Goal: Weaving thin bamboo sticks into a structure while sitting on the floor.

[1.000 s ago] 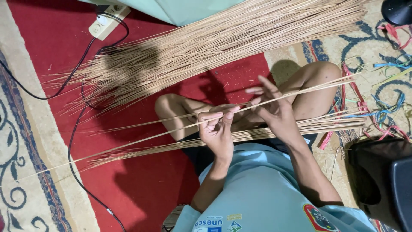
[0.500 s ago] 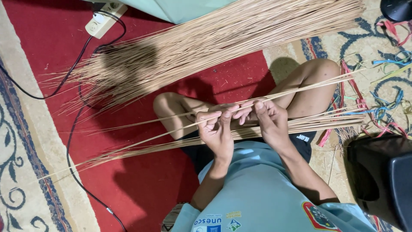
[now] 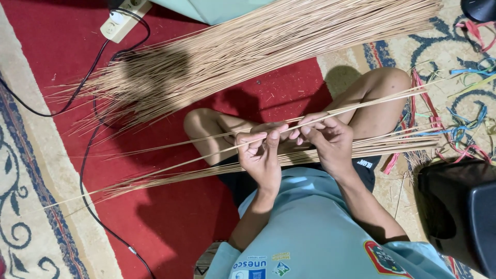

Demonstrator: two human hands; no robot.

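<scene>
Right hand (image 3: 330, 142) now lowered beside left hand (image 3: 261, 155), both hands pinching one thin stick (image 3: 206, 155) over the lap.

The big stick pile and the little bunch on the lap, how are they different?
The big stick pile is thick and lies on the red carpet; the little bunch is thin and crosses the person's legs. The pile lies untouched; the hands work just above the bunch. Both are thin tan sticks.

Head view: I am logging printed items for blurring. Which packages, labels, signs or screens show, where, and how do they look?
No packages, signs or screens.
Shirt logos: bottom centre on the light blue shirt, small blue and yellow-green prints.
Badge: bottom right on the shirt, shield shape, red edge, green and yellow inside.
Shorts tag: on the black shorts, small white print.
</scene>
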